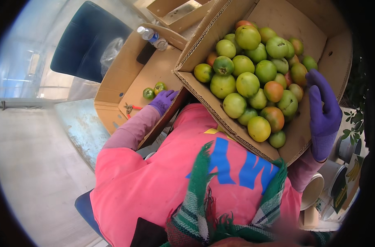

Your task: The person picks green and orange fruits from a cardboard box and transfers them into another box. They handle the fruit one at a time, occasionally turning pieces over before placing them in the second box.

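A cardboard box (321,46) holds many green and partly reddened tomatoes (248,84) heaped towards its near left corner. My right hand (325,114), in a purple glove, is at the box's right wall, thumb and fingers spread; whether it grips the wall I cannot tell. My left hand (163,102), gloved alike, rests at the near edge of a lower cardboard tray (113,83), partly hidden by the box. Just beyond its fingers two green tomatoes (154,90) lie in the tray. Red-handled pruning shears (131,108) lie in the tray left of that hand.
A plastic water bottle (153,38) and a dark flat object (146,53) are at the tray's far end. Behind it stands a dark blue crate (88,40) with clear plastic. Another cardboard box (181,15) is farther back. White buckets (312,191) and leafy plants (354,123) are at right.
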Demonstrator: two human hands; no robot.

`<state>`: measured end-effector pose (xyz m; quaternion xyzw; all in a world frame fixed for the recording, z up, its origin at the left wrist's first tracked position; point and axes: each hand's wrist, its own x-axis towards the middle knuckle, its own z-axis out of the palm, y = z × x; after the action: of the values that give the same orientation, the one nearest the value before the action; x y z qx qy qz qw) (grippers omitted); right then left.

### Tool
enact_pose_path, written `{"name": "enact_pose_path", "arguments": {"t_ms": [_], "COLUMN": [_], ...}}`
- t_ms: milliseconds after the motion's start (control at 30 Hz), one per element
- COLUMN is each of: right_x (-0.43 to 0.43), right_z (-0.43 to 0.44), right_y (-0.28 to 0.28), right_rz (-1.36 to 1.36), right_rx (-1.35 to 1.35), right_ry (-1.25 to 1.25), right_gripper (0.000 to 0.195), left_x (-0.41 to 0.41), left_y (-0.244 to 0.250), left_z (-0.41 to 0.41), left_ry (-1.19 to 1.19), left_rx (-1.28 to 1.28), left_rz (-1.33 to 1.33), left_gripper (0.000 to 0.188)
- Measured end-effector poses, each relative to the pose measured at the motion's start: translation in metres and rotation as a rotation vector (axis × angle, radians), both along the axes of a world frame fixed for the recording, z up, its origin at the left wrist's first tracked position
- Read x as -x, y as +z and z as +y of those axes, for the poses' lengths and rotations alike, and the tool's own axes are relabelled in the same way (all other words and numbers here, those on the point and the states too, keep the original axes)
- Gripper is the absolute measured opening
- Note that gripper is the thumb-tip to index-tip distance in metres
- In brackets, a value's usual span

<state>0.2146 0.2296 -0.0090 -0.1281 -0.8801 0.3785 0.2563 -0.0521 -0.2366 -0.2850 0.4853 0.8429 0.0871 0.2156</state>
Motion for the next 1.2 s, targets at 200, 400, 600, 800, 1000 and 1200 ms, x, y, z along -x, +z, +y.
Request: {"name": "enact_pose_path", "arguments": {"t_ms": [200, 400, 600, 800, 1000, 1200], "right_x": [-0.001, 0.003, 0.007, 0.005, 0.003, 0.001], "right_z": [0.000, -0.009, -0.013, -0.010, -0.010, -0.006], "right_y": [0.001, 0.011, 0.010, 0.005, 0.003, 0.008], "right_rz": [0.008, 0.011, 0.103, 0.223, 0.290, 0.418], "right_rx": [-0.006, -0.046, -0.053, 0.154, 0.235, 0.392], "right_ry": [-0.018, -0.054, -0.101, -0.099, -0.120, -0.141], "right_gripper": [0.032, 0.030, 0.027, 0.026, 0.027, 0.029], "left_x": [0.003, 0.009, 0.031, 0.083, 0.031, -0.038], "left_y": [-0.016, -0.018, -0.019, 0.041, 0.257, 0.315], "left_z": [0.009, 0.017, 0.033, 0.039, 0.136, 0.268], "left_ry": [-0.280, -0.231, -0.173, 0.715, 0.637, -0.222], "left_rx": [-0.031, 0.100, 0.286, -0.912, -1.265, -0.728], "left_rz": [0.416, 0.276, 0.239, -0.223, -0.100, 0.047], "left_gripper": [0.051, 0.051, 0.051, 0.059, 0.066, 0.065]}}
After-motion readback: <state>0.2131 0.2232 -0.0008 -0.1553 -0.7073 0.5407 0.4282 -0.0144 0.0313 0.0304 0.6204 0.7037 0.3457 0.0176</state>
